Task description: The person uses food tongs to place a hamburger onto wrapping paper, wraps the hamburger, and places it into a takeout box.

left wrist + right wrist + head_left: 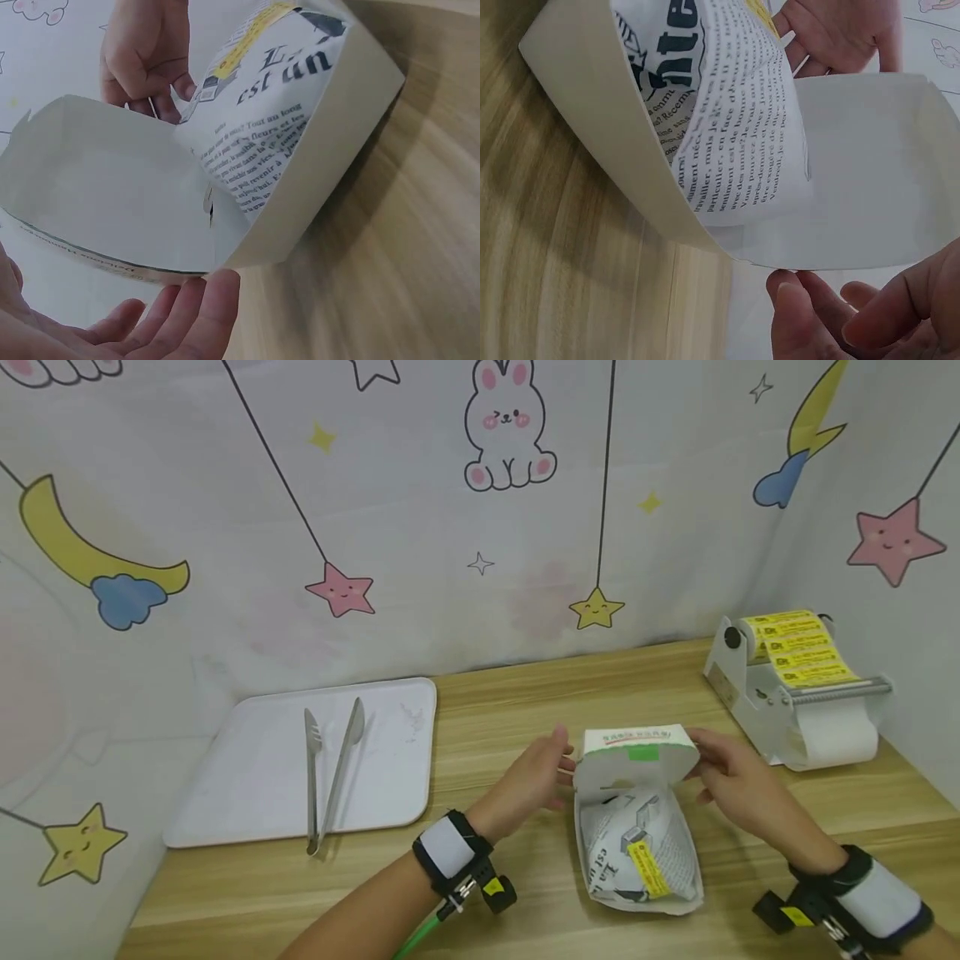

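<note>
A white paper burger box (583, 860) stands on the table with its lid (611, 770) raised at the back. Inside lies a bundle wrapped in newsprint-patterned paper (617, 831), bearing a yellow sticker (649, 870). My left hand (528, 781) is at the lid's left side; in the left wrist view its extended fingertips (221, 289) touch the lid's edge near the hinge. At the lid's right side is my right hand (738, 785), with loosely bent fingers (791, 307) right at the lid's edge. Neither hand grips the box.
Left of the box lies a white tray (255, 777) with metal tongs (348, 747) across its front edge. A label dispenser (757, 693) holding a roll of yellow stickers (802, 647) stands at the back right. A patterned curtain (420, 527) hangs behind the wooden table (510, 710).
</note>
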Demonstrator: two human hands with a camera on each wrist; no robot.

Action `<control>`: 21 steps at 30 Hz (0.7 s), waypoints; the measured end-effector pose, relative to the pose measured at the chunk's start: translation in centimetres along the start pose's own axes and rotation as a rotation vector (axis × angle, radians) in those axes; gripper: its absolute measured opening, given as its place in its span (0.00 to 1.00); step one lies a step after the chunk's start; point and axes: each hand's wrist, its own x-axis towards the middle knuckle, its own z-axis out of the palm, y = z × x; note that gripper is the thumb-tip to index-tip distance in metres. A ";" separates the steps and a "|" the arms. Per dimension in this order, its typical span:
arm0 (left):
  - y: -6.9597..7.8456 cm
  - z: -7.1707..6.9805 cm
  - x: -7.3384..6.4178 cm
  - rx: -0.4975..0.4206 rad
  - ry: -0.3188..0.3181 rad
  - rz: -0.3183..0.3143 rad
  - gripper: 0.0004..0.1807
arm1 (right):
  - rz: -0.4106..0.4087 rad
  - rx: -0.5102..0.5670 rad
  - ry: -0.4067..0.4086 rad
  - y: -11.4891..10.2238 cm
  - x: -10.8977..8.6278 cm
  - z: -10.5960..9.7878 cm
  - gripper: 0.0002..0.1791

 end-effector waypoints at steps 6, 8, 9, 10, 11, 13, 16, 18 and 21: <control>-0.9 0.6 -1.7 0.009 -0.002 0.006 0.30 | -0.013 0.060 -0.012 0.1 -0.9 0.4 0.22; -1.2 0.7 -2.0 0.039 -0.017 -0.030 0.29 | -0.014 0.064 -0.025 0.1 -1.1 0.4 0.19; -1.3 0.7 -2.2 0.065 -0.028 -0.060 0.29 | -0.006 0.060 -0.036 0.1 -1.2 0.5 0.19; -1.5 0.8 -2.3 0.096 -0.043 -0.089 0.31 | 0.001 0.060 -0.051 0.0 -1.3 0.5 0.18; -1.6 0.8 -2.4 0.129 -0.058 -0.117 0.32 | 0.010 0.048 -0.063 0.0 -1.4 0.6 0.18; -1.8 0.9 -2.6 0.188 -0.088 -0.163 0.34 | 0.036 0.012 -0.092 0.0 -1.7 0.8 0.19; -2.1 1.1 -2.8 0.218 -0.114 -0.183 0.33 | 0.089 -0.055 -0.134 -0.1 -2.2 0.8 0.24; -2.2 1.3 -2.9 0.200 -0.118 -0.186 0.31 | 0.136 -0.106 -0.161 -0.1 -2.5 0.7 0.30; -2.3 1.5 -3.0 0.177 -0.118 -0.183 0.29 | 0.192 -0.100 -0.202 -0.1 -2.9 0.6 0.34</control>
